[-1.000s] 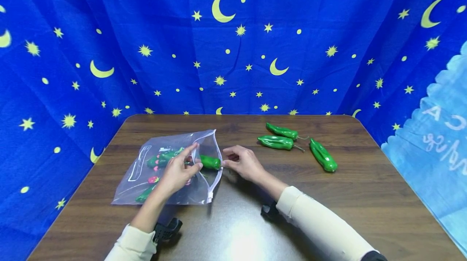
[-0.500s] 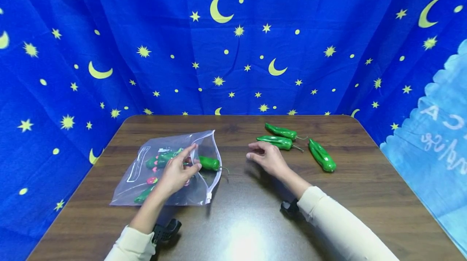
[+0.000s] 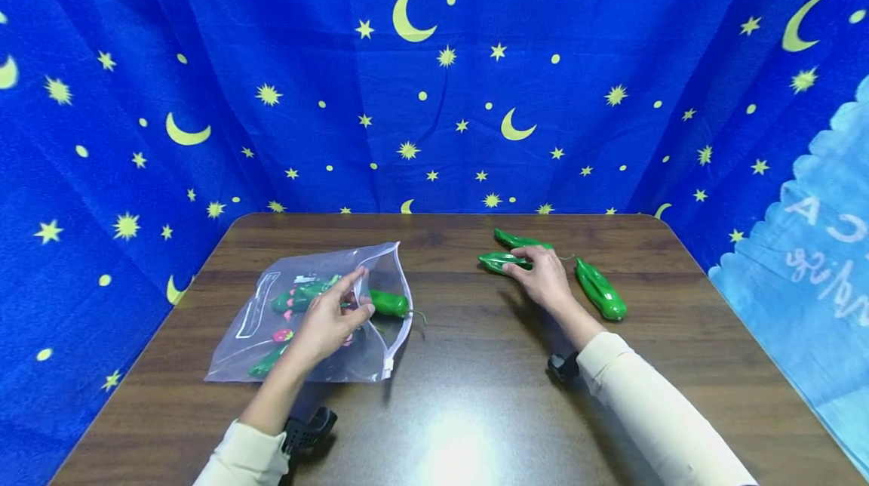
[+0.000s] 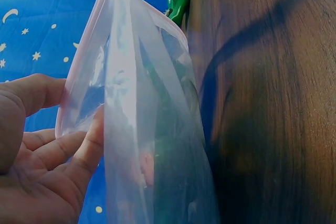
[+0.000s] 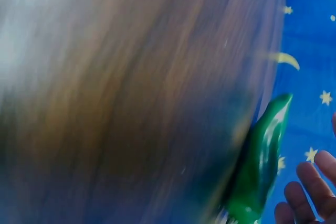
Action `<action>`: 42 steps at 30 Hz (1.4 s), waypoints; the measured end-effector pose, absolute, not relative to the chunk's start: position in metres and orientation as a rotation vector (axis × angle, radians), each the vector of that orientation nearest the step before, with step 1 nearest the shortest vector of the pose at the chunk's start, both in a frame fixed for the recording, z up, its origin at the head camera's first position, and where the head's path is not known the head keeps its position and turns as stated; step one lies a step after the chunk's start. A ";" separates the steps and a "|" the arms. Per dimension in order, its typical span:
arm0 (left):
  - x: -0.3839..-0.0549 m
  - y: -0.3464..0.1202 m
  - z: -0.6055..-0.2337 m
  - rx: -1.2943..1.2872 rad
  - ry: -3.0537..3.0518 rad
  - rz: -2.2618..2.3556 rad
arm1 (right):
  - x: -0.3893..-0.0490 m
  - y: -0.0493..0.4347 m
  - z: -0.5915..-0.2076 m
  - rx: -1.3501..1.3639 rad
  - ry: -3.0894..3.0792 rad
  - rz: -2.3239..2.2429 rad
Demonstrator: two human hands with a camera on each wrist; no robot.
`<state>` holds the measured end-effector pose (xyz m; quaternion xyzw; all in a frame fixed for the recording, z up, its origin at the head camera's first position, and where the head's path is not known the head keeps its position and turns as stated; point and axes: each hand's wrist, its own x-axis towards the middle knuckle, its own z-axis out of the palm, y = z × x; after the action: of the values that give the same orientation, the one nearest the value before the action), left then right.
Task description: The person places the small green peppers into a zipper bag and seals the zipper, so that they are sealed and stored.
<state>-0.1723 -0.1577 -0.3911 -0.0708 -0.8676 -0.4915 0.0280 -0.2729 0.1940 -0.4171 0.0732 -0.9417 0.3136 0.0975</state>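
Overlapping one pepper (image 3: 498,262), the right hand (image 3: 546,278) hides its stem end.

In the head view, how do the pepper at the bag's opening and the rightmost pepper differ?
The pepper at the opening lies in the plastic bag; the rightmost pepper lies on the table.
The pepper at the opening lies nearly crosswise, wide end to the right; the rightmost pepper slants, wide end lowest in the picture.
Both are green and glossy.
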 end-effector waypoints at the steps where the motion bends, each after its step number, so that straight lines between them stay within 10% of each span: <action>1: -0.172 -0.158 -0.391 -0.223 -2.677 -1.515 | -0.274 0.197 -0.418 0.200 -2.790 0.919; 42: -0.173 -0.157 -0.391 -0.196 -2.700 -1.545 | -0.282 0.225 -0.432 0.214 -2.969 0.735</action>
<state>-0.1728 -0.1567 -0.3907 -0.0629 -0.8662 -0.4956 0.0124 -0.2825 0.2254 -0.4320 0.0697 -0.9677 0.2395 0.0375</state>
